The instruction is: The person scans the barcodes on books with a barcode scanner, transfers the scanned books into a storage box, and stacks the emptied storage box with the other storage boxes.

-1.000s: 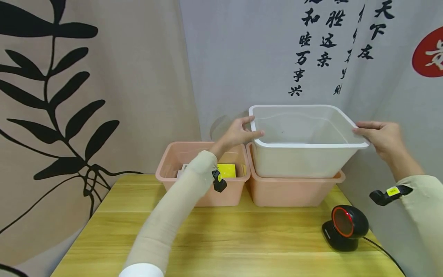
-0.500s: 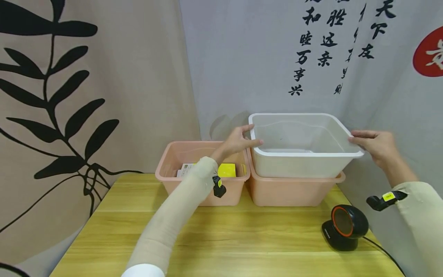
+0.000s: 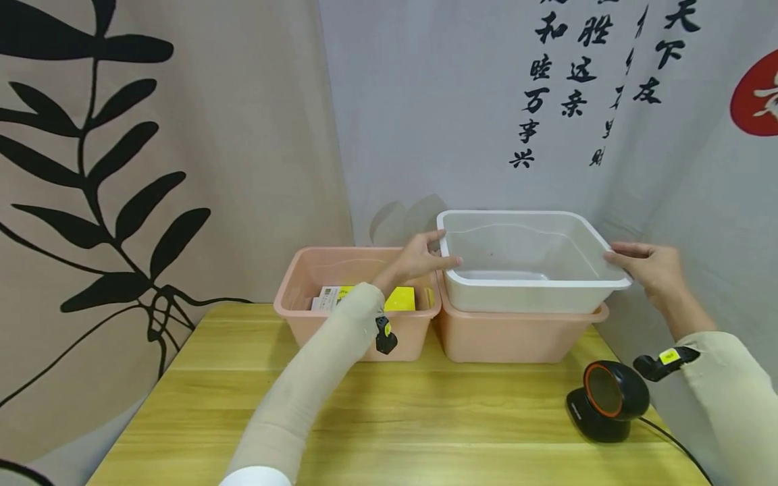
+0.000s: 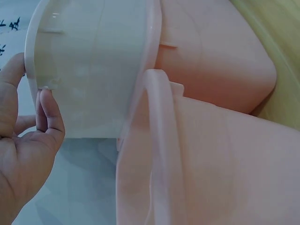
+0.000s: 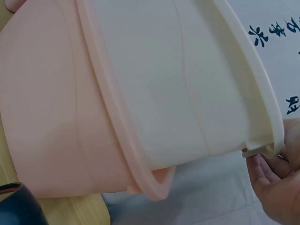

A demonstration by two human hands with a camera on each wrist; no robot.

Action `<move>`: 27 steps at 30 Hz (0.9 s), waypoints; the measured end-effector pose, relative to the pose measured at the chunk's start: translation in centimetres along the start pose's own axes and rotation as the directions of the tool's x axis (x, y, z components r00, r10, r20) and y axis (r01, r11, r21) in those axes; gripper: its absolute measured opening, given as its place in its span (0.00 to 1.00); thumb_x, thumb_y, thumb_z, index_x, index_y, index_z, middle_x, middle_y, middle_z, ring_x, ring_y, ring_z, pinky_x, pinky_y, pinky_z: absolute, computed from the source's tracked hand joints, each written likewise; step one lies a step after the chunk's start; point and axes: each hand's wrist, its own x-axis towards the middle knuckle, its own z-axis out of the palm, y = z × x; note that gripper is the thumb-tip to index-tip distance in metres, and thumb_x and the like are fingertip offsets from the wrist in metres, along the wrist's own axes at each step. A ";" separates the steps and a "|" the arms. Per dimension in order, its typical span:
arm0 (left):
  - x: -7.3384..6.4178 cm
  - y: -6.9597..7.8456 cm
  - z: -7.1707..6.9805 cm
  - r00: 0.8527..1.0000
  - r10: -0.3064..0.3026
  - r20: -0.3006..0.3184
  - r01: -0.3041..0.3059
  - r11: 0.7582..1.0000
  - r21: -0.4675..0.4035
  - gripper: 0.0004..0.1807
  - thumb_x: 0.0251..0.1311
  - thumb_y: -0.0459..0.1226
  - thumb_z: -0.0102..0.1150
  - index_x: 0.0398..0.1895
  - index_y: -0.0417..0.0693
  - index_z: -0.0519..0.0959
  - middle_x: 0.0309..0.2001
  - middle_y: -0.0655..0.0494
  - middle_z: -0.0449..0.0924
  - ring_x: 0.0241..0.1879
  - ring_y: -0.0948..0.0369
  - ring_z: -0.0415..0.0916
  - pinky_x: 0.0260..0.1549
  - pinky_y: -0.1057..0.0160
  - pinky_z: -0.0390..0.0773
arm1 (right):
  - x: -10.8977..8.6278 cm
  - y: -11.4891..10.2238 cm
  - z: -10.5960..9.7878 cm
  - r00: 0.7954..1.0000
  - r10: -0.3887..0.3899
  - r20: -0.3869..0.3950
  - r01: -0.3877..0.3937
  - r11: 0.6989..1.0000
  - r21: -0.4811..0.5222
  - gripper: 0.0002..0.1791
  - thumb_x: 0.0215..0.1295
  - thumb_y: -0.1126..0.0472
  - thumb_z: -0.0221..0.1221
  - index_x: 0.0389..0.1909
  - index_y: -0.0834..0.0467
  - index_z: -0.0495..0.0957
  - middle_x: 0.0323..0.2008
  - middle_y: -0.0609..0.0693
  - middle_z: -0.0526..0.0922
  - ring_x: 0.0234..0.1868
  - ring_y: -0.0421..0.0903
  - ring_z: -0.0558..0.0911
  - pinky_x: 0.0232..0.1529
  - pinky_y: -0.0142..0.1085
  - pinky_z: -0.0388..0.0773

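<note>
A white plastic tub [image 3: 523,297] sits partly inside a pink tub [image 3: 516,337] at the back right of the table. Its rim stands well above the pink one. My left hand [image 3: 416,258] grips the left end of the white rim, thumb over the top edge. In the left wrist view, the left fingers [image 4: 52,112] curl under that rim. My right hand [image 3: 653,270] pinches the rim's right end. Seen in the right wrist view, the right fingers [image 5: 258,173] are tucked beneath the white lip. The white tub's inside shows nothing in it.
A second pink tub [image 3: 298,290] stands close on the left, holding a yellow box [image 3: 400,298] and a white box [image 3: 327,297]. A black round device with an orange ring [image 3: 614,398] stands at the table's right edge, its cable trailing. Curtains hang behind.
The white tub has sunk lower into the right pink tub. Both hands have come down with it, the right one also shifting left.
</note>
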 end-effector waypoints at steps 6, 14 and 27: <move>-0.1 -0.6 0.2 1.000 -0.015 -0.007 0.015 0.999 0.045 0.50 0.62 0.43 0.72 0.80 0.36 0.53 0.79 0.40 0.55 0.75 0.49 0.62 0.69 0.55 0.70 | 0.0 0.6 0.5 1.000 0.029 -0.007 -0.029 0.999 -0.025 0.09 0.63 0.51 0.71 0.28 0.31 0.85 0.24 0.24 0.79 0.29 0.27 0.79 0.30 0.24 0.81; -0.1 -1.6 0.5 0.999 -0.034 -0.008 0.035 0.993 0.110 0.51 0.62 0.45 0.72 0.80 0.36 0.54 0.76 0.39 0.62 0.64 0.53 0.71 0.66 0.58 0.73 | 0.2 1.5 1.1 1.000 0.031 0.001 -0.031 0.998 -0.052 0.15 0.64 0.52 0.71 0.23 0.28 0.82 0.23 0.23 0.78 0.29 0.26 0.78 0.29 0.23 0.80; -0.2 -3.6 1.2 0.999 -0.042 -0.018 0.044 0.990 0.134 0.49 0.62 0.47 0.72 0.79 0.38 0.57 0.23 0.54 0.67 0.13 0.65 0.53 0.21 0.68 0.66 | 0.3 3.2 1.6 1.000 0.023 0.020 -0.021 0.997 -0.074 0.03 0.65 0.53 0.70 0.31 0.41 0.89 0.24 0.23 0.78 0.29 0.25 0.78 0.29 0.23 0.80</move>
